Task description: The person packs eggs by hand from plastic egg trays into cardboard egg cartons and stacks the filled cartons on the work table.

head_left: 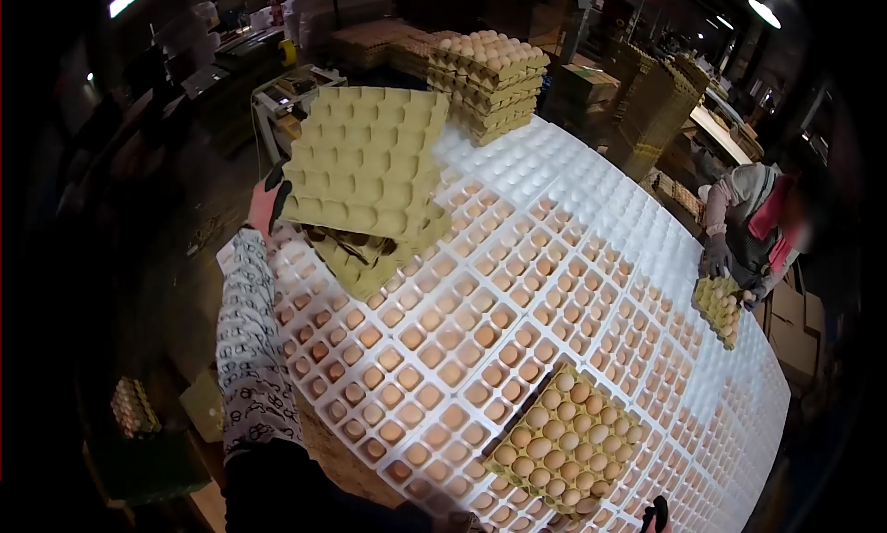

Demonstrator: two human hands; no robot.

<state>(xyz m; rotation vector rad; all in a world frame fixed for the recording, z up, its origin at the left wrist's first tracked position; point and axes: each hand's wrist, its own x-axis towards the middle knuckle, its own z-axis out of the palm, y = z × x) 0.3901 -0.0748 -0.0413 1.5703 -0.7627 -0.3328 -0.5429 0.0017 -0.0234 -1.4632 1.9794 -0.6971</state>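
Note:
My left hand (268, 200), in a glove with dark fingers, grips the left edge of an empty yellowish pulp egg tray (365, 159), held tilted up. Beneath that tray, more empty pulp trays (356, 265) rest on the white plastic trays. At the bottom edge, only a bit of my right hand (657, 513) shows, with one dark-covered finger pointing up; the rest is cut off. Nearest to it is a pulp tray full of brown eggs (568, 439), lying on the white plastic egg trays (453, 374), whose cells hold eggs.
A tall stack of egg-filled pulp trays (490, 80) stands at the far end. To the right, a co-worker (753, 210) in gloves handles a partly filled egg tray (721, 309). Stacked pulp trays (658, 108) stand behind. More eggs in a tray (135, 408) sit low at left.

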